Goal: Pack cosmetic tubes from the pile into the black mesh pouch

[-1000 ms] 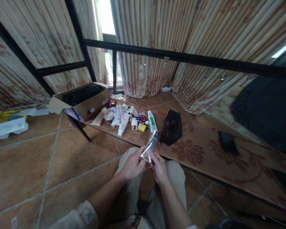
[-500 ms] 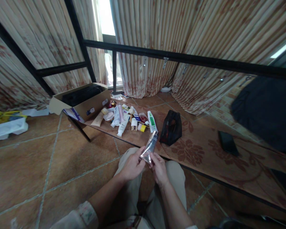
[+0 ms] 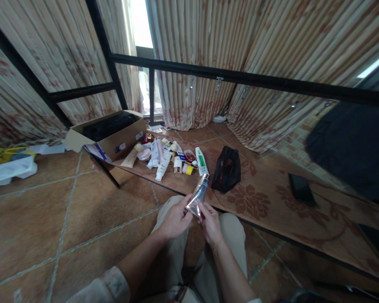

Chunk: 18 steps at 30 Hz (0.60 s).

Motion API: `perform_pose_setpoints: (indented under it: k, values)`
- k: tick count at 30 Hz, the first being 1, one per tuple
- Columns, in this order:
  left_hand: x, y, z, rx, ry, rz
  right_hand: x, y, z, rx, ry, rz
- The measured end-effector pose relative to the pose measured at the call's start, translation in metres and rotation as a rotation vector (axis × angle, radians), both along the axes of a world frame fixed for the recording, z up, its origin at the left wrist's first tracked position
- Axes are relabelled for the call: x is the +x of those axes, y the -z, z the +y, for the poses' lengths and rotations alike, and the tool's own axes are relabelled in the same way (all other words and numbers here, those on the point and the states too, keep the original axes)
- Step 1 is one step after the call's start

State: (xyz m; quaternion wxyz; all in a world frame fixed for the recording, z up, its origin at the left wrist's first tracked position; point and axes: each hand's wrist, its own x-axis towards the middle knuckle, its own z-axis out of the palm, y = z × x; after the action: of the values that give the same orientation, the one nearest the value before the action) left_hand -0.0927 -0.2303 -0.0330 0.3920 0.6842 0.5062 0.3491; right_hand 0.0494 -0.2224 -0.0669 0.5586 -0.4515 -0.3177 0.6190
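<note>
A shiny silver squeeze tube [image 3: 198,196] is held over my knees, its capped end pointing up and away from me. My left hand [image 3: 176,216] pinches its left side near the flat end. On the other side my right hand [image 3: 210,221] grips the lower right edge with thumb and fingers. Just beyond the tube lie a white and green tube [image 3: 201,161] and a black mesh pouch [image 3: 226,169]. Several cosmetics are heaped to the left of these, among them a white tube [image 3: 163,166], a beige tube [image 3: 131,157] and a yellow-capped bottle [image 3: 187,169].
The low bench [image 3: 265,210] with a flower pattern runs across in front of me. At its left end stands a cardboard box [image 3: 126,141] with a black item inside. A dark phone [image 3: 302,189] lies to the right. A black metal rail [image 3: 240,75] crosses before the curtains.
</note>
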Motion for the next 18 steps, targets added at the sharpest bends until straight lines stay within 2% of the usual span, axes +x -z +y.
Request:
perform_pose_setpoints:
  k: [18]
  values:
    - [0.0006,0.0036,-0.0003,0.016,-0.001,-0.026,0.0007,0.0004,0.0002,0.001,-0.015,0.011]
